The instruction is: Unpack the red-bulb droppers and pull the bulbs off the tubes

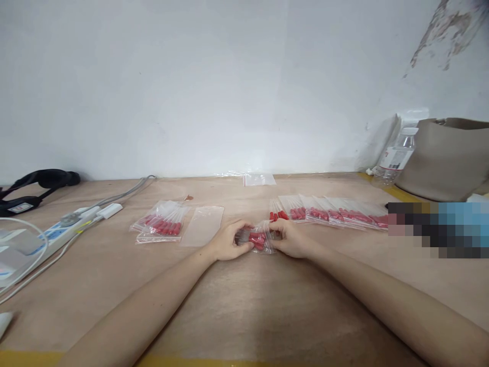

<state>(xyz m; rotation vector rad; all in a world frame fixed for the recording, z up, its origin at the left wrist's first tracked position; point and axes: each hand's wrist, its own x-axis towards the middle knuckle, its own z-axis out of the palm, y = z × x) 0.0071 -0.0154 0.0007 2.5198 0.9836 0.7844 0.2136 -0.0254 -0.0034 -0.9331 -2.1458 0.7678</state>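
Between my two hands is a small clear plastic bag (263, 243) with several red tube-shaped pieces (258, 239) inside. My left hand (231, 241) grips its left side, thumb in front and fingers behind. At the right side, my right hand (291, 238) pinches the plastic between thumb and fingers. Just behind my right hand lie a few loose red pieces (281, 215). Left of my left hand, a flat translucent bag (202, 225) rests on the table. Further left is a pile of bags with red pieces (160, 223).
A row of filled bags (336, 211) overlaps along the right. At left stand a power strip (57, 237) with cables and a black strap-like object (49, 178). A plastic bottle (397, 155) and a grey-brown bin (445, 158) are back right. Another bag (260, 179) lies by the wall.
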